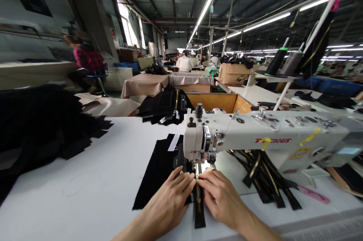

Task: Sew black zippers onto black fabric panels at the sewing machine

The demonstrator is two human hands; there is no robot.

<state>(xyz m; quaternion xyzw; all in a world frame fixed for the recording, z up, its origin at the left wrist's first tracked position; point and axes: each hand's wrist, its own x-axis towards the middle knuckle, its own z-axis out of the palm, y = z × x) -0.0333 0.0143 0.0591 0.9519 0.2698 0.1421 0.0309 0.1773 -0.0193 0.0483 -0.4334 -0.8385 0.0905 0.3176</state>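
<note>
Under the machine head, 2 hands lie flat: left hand presses black fabric, fingers nearly straight; right hand pins the zipper beside it. Fingertips almost meet at the needle.

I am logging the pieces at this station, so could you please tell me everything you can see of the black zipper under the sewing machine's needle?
The black zipper is a long, narrow strip of dark tape with gold-coloured teeth down its middle. It lies flat on the white table, running from the needle area toward the person, its near end past the hands. The left hand and right hand press on it from either side. A black fabric panel lies against its left edge.
</note>
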